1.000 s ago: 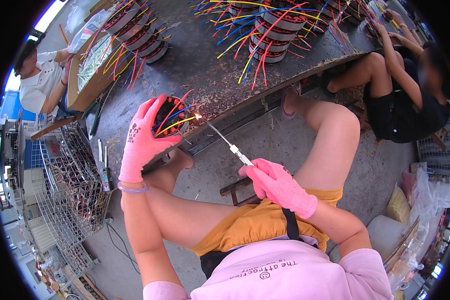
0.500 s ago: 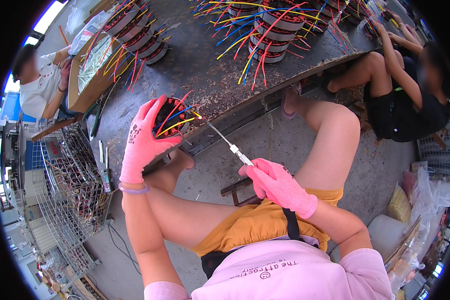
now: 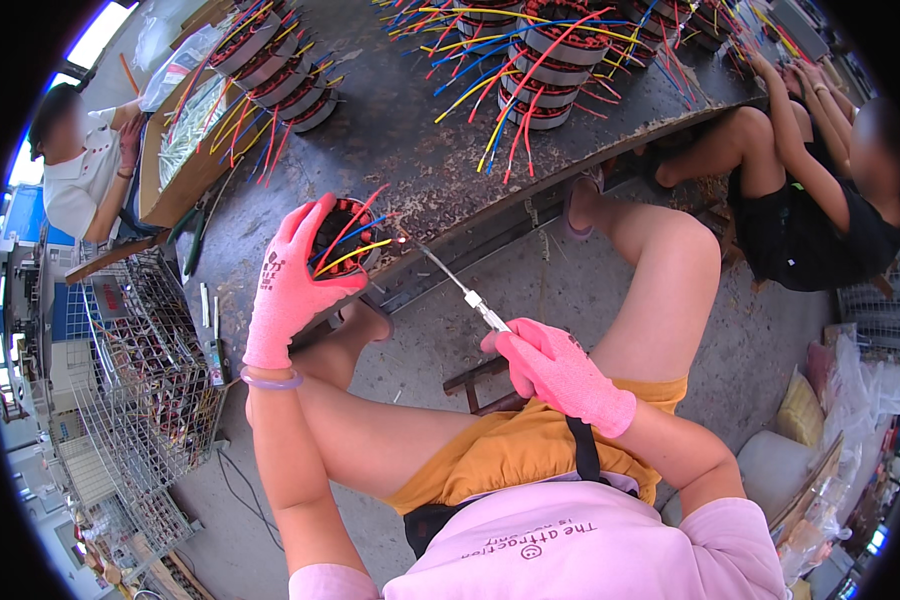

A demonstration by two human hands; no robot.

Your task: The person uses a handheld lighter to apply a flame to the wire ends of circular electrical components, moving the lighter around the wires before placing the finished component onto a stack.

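My left hand [image 3: 292, 275], in a pink glove, is wrapped round the side of a motor stator [image 3: 365, 262] at the table's near edge. Red, blue and yellow lead wires [image 3: 355, 231] stick out of it toward the right. My right hand [image 3: 560, 370], also gloved in pink, grips a slim torch [image 3: 487, 311] with a long thin metal nozzle. The nozzle's tip sits just right of the wire ends, a small gap apart. A small bright glow shows at the yellow wire's end.
Stacked stators [image 3: 550, 75] with long coloured wires stand at the back of the worn table [image 3: 400, 150]; another stack [image 3: 275, 70] leans at left. Beside it is a cardboard box [image 3: 160, 195] of white sleeves. Pliers [image 3: 194, 240] lie at the left edge. Co-workers sit left and right.
The torch tip has moved slightly up and away from the wire ends, and the glow there has shrunk. My left hand still holds the stator in nearly the same place.
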